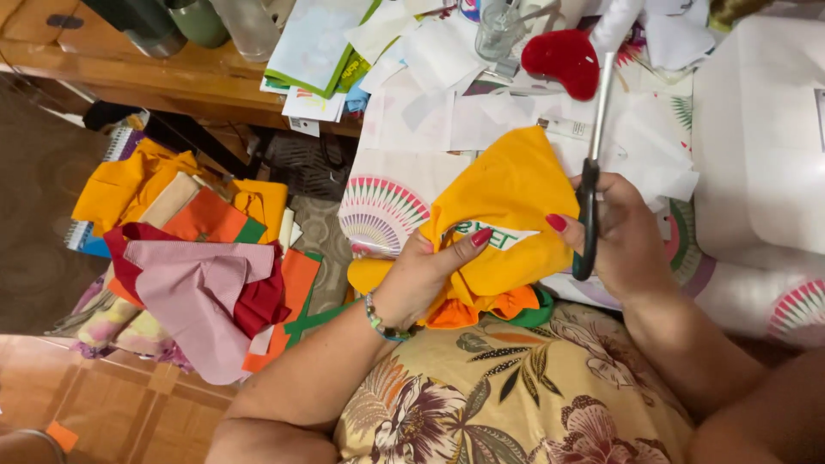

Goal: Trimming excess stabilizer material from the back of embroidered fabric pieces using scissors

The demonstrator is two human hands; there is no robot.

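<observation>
the right hand (632, 236), right of the frame's centre, was closed around the dark handles of a pair of scissors (593, 163), its fingers through the loops and curled tight; the long blades pointed up toward the top of the frame and lay together, clear of the cloth, so the tool was held ready rather than biting. the left hand (421, 275), just left of centre, was clamped on a folded piece of yellow fabric (507, 198), thumb on top and fingers beneath, pinching it near a white label (498, 234) with green print. that grip kept the fold raised off the lap and turned the label side toward the scissors, with the fabric's edge almost touching the right thumb. a beaded bracelet (382, 325) sat on the left wrist.

under the yellow piece, orange and green scraps (490, 308) bunched against a floral cushion (516, 395) on the lap at the lower middle, which served as a soft rest. beyond the hands, the tabletop (404, 120) in the upper middle was strewn with white paper pieces (438, 56); a red heart-shaped pad (563, 58) lay near the scissor tips. in the left of the frame a pile of fabric offcuts (193, 258), yellow, orange, pink and dark red, lay heaped on the floor within reach of the left arm.
</observation>
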